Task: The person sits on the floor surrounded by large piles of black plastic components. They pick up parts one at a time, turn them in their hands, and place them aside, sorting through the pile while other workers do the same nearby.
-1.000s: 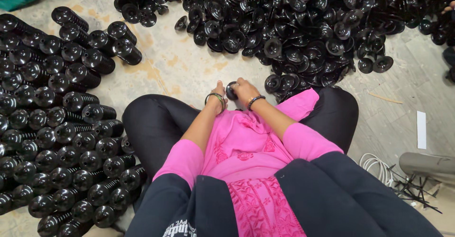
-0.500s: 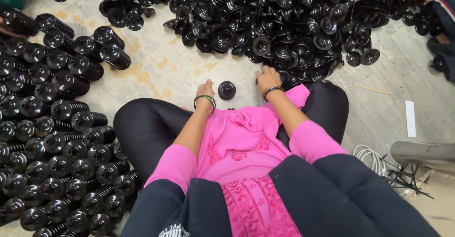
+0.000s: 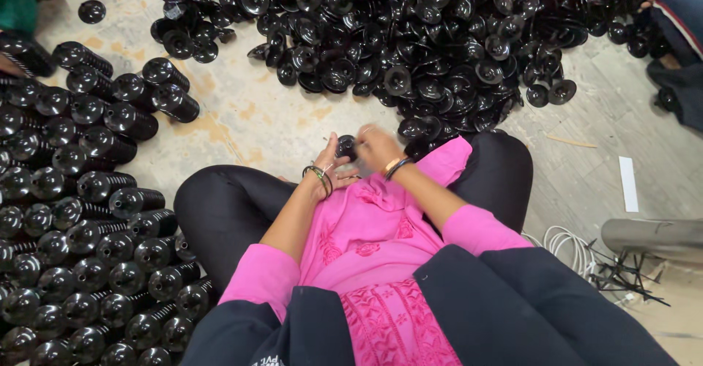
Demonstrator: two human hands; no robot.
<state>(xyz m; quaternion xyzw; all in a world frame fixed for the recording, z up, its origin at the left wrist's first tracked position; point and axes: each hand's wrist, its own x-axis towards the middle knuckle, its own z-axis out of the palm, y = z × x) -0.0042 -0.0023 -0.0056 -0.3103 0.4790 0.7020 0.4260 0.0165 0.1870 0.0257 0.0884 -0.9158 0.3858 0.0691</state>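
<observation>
I am sitting cross-legged on the floor [image 3: 278, 124], and both my hands are meeting just above my knees on one small black plastic piece [image 3: 346, 146]. My left hand [image 3: 331, 162] is cupping it from below and the side, fingers curled up around it, while my right hand [image 3: 377, 146] is closing over it from the top, so the piece is being clamped between the two; the pair together are hiding most of it, and I cannot tell exactly how it is turned. I am holding it close over my lap, probably because that keeps it steady and near my eyes. Straight ahead of me a big loose heap of black round caps [image 3: 410, 44] is lying on the floor, its near edge touching my right knee, within easy reach of my right hand. To my left, stacked black pieces [image 3: 80, 234] are lying on their sides in close rows, packed against each other, kept well apart from the loose heap. A coil of white cable [image 3: 567, 245] is lying beside my right leg, and another person's sleeve [image 3: 677, 22] is showing at the far right edge.
</observation>
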